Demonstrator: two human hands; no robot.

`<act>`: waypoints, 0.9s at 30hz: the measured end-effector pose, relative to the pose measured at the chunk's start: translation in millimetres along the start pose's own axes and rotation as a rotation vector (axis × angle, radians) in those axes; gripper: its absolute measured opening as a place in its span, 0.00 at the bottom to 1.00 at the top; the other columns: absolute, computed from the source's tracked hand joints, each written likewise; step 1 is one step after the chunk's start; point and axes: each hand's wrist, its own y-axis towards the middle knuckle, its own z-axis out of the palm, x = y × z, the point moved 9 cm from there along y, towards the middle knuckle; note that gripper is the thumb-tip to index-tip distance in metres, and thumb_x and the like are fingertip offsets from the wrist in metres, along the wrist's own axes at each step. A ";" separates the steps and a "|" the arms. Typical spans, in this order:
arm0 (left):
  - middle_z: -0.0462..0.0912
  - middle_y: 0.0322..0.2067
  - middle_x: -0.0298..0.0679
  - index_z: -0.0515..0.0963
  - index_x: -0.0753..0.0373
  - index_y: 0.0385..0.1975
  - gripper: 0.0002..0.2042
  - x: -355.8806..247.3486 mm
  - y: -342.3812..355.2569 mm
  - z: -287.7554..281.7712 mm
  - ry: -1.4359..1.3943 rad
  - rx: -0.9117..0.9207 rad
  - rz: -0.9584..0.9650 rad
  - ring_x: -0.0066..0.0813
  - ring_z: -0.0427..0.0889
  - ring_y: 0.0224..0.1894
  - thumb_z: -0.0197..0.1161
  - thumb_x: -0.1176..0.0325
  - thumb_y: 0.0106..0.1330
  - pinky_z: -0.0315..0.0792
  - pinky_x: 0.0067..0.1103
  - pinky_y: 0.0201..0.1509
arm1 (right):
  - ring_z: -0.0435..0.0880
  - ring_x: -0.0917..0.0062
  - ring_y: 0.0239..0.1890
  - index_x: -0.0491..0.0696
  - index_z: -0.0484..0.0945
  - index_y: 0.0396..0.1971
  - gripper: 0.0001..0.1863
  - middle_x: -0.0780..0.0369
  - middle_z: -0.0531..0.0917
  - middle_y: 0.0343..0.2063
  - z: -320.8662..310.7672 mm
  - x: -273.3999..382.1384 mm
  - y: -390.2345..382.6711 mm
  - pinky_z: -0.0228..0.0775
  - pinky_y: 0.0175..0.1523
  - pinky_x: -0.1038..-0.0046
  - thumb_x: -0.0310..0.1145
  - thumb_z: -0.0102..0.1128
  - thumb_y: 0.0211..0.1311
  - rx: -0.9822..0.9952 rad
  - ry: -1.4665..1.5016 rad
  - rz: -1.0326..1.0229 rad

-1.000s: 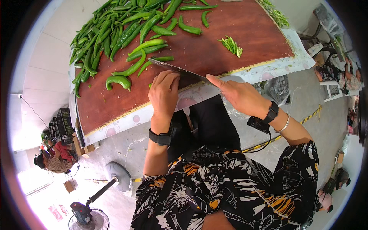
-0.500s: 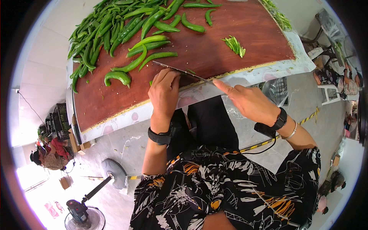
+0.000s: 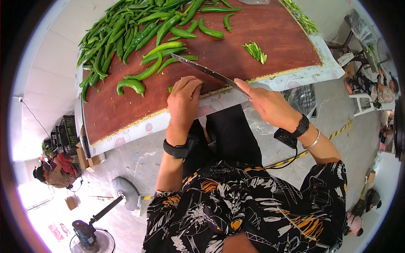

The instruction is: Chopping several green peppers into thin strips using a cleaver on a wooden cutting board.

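Observation:
My right hand (image 3: 272,105) is closed round the handle of a long knife (image 3: 211,73). The blade slants up to the left over the near edge of the reddish-brown board (image 3: 219,55). Left of it, my left hand (image 3: 184,99) has its fingers curled down on a green chili pepper (image 3: 170,89), mostly hidden beneath them; a short green end shows beside the fingers. Several whole peppers lie just beyond the blade, among them a curved one (image 3: 131,86). A small bundle of cut green strips (image 3: 255,52) rests to the right.
A large heap of green peppers (image 3: 122,31) covers the board's far left. More cut strips (image 3: 306,21) line its right edge. A pale patterned sheet (image 3: 303,79) shows under the board. On the floor, lower left, stands a fan (image 3: 93,240). Other people sit farther off at both sides.
The knife has lifted and turned, so more of the flat of its blade shows and its tip points farther up the board. My left hand has shifted slightly to the right.

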 end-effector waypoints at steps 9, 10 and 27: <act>0.82 0.37 0.37 0.82 0.62 0.33 0.07 -7.3 1.2 -19.0 0.099 -0.045 0.085 0.39 0.80 0.41 0.66 0.78 0.55 0.75 0.29 0.43 | 0.78 0.57 0.26 0.58 0.56 0.71 0.36 0.54 0.76 0.23 -5.2 9.1 -2.7 0.70 0.32 0.58 0.25 0.52 0.63 -0.034 -0.056 -0.099; 0.82 0.36 0.37 0.82 0.62 0.34 0.07 -4.2 -1.2 -18.2 0.100 -0.052 0.078 0.39 0.80 0.41 0.66 0.78 0.55 0.75 0.29 0.43 | 0.78 0.57 0.26 0.58 0.56 0.71 0.36 0.54 0.76 0.23 -6.2 10.4 -1.8 0.70 0.32 0.58 0.25 0.52 0.63 -0.032 -0.056 -0.100; 0.83 0.36 0.36 0.83 0.60 0.34 0.06 2.3 -3.8 -9.6 0.134 -0.008 -0.008 0.39 0.81 0.40 0.65 0.75 0.57 0.75 0.28 0.42 | 0.76 0.63 0.23 0.59 0.58 0.71 0.38 0.59 0.73 0.23 -0.7 20.7 11.0 0.72 0.29 0.64 0.22 0.54 0.60 0.092 -0.280 -0.113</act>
